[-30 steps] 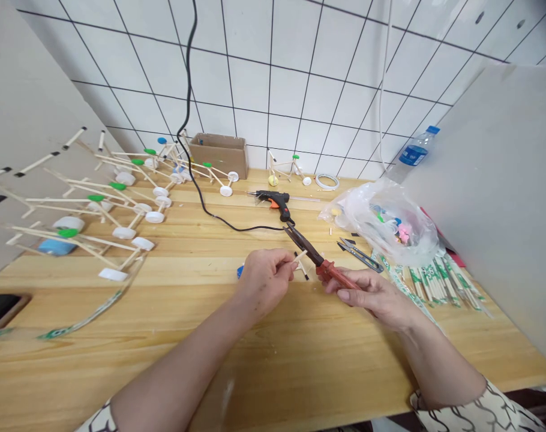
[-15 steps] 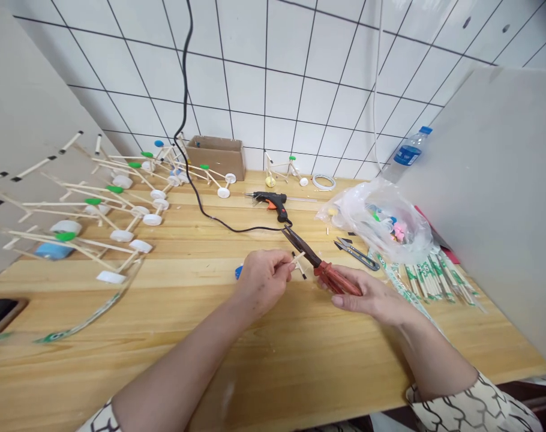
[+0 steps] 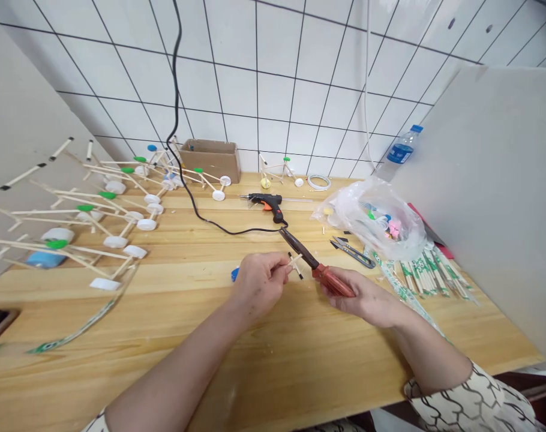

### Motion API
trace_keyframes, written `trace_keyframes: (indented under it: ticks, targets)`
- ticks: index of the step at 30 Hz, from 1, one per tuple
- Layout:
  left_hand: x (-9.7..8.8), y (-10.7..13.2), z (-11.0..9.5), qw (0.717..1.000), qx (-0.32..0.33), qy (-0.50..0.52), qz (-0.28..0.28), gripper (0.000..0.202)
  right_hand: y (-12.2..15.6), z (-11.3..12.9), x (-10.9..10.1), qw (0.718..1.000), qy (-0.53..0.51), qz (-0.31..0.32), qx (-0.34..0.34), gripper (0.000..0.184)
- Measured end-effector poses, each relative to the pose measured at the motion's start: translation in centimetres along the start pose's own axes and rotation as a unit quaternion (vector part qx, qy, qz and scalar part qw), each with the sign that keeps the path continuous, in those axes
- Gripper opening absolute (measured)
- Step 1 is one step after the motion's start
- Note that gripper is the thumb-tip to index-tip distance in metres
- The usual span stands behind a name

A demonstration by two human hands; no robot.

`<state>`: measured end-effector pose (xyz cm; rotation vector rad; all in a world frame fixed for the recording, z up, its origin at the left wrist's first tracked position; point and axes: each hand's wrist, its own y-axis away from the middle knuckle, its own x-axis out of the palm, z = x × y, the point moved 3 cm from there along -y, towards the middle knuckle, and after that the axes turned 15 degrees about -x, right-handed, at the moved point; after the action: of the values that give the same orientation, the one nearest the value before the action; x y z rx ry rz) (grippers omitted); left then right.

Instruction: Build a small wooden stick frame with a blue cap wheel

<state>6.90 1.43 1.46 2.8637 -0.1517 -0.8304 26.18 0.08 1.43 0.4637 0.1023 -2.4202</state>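
Between the thumb and fingers of my left hand point(image 3: 261, 281) is a short piece of wooden stick point(image 3: 295, 261), pale and thin. My right hand point(image 3: 360, 297) is wrapped round the red handles of a pair of pliers point(image 3: 318, 269). The dark jaws point away to the upper left, just beside the stick's free end; I cannot tell whether they touch it. A small black-ended stick point(image 3: 301, 276) lies on the table behind the held piece. Partly hidden by my left hand is a blue piece point(image 3: 234, 274).
A glue gun point(image 3: 268, 203) with a black cord lies ahead. Snips point(image 3: 353, 252), a plastic bag point(image 3: 367, 210) and wrapped chopsticks point(image 3: 430, 273) are at right. Several stick models with white wheels point(image 3: 115, 241) fill the left. A cardboard box point(image 3: 210, 161) and bottle point(image 3: 401, 153) stand behind.
The pliers' handles have come closer together in my right hand, and the jaws have narrowed. My left hand keeps its pinch on the stick. The whole view has shifted slightly.
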Motion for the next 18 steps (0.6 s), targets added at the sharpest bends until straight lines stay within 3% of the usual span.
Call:
trace_keyframes:
  ticks: [13,18]
  targets:
    - [-0.02,-0.37,0.6,0.999,-0.021,0.025,0.017,0.023,-0.33,-0.41,1.01,0.993,0.05,-0.106,-0.007,0.019]
    - [0.32,-0.61,0.59,0.99,-0.058,0.113,0.056,0.02,-0.72,0.03,0.97,0.992,0.012,-0.126,0.01,0.026]
